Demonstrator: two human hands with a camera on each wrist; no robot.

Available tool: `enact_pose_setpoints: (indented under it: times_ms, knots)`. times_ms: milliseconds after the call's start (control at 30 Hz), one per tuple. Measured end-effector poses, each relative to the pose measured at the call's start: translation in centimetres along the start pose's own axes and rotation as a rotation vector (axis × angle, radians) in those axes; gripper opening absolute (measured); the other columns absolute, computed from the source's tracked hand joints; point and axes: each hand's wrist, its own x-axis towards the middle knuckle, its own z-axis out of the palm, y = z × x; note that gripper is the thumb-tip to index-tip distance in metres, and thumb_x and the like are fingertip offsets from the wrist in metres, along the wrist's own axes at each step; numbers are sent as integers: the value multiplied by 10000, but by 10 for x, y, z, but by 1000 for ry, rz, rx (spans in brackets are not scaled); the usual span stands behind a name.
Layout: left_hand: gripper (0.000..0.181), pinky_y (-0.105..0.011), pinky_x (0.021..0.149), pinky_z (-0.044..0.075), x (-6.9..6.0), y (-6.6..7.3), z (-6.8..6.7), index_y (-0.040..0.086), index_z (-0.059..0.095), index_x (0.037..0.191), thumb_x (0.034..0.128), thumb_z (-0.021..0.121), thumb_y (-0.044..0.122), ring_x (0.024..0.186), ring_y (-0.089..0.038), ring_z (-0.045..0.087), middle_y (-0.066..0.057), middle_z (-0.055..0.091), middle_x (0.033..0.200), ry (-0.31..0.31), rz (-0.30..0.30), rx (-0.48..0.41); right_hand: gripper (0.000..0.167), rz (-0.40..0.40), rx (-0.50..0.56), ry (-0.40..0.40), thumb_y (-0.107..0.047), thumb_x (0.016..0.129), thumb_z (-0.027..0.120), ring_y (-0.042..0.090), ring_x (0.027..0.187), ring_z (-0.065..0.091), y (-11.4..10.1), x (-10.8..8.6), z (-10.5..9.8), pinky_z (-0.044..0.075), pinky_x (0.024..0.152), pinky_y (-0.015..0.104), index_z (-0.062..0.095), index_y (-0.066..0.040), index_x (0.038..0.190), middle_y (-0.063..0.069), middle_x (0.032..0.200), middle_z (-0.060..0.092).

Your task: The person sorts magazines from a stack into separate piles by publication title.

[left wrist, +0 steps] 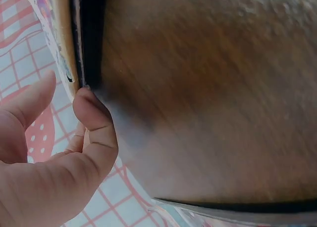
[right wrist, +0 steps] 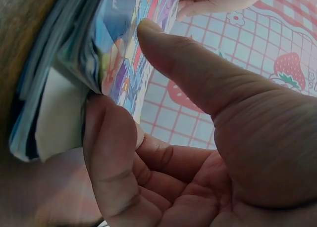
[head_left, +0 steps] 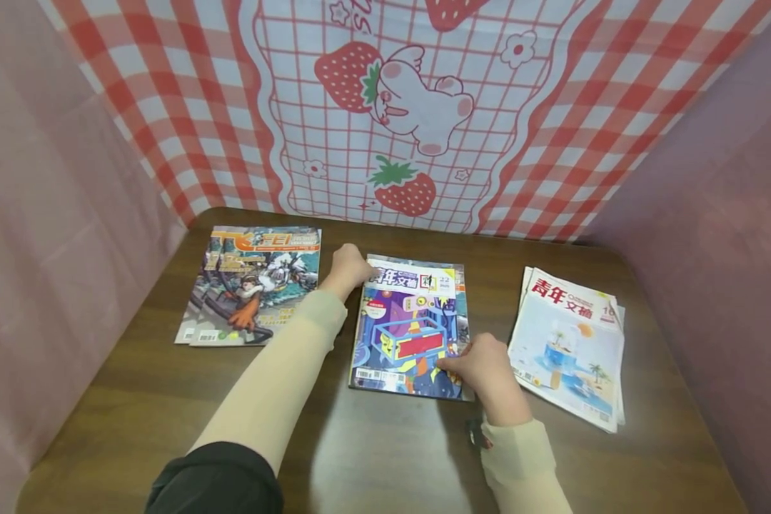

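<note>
A magazine (head_left: 401, 335) with a purple and blue cover lies on top of another magazine (head_left: 461, 285), whose edge shows at the top and right. At its upper left corner is my left hand (head_left: 350, 271), the index fingertip against the stack's side edge and the thumb by the cover. My right hand (head_left: 485, 364) pinches the lower right edge. In the right wrist view, the right thumb (right wrist: 173, 59) lies over the cover and the bent index finger (right wrist: 111, 143) is at the page edges. Some pages there are bent apart.
Two overlapping magazines (head_left: 250, 285) with a dark action-figure cover lie at the left. A pale stack of magazines (head_left: 568, 343) lies at the right, slightly askew. All rest on a brown wooden table (head_left: 385, 442). A strawberry-patterned cloth (head_left: 385, 107) hangs behind; pink curtains (head_left: 58, 214) stand at both sides.
</note>
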Motion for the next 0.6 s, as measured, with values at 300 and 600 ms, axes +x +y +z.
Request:
enact_pose_setpoints:
  times_ms: [300, 600]
  knots:
    - [445, -410, 868, 565, 0, -1, 4, -107, 663, 1107, 815, 870, 157, 1008, -344, 648, -234, 678, 1080, 17, -10, 15, 385, 0, -10, 3, -268, 765, 911, 251, 706, 595, -3, 2, 3, 538, 634, 378, 666, 22, 827, 114, 767, 640]
    - [416, -391, 816, 581, 1, -1, 5, -109, 671, 1084, 806, 870, 127, 953, -326, 660, -239, 679, 1052, 23, -24, 16, 419, 10, -22, 17, -282, 744, 926, 260, 746, 600, -2, 4, 7, 550, 723, 426, 683, 40, 856, 117, 792, 650]
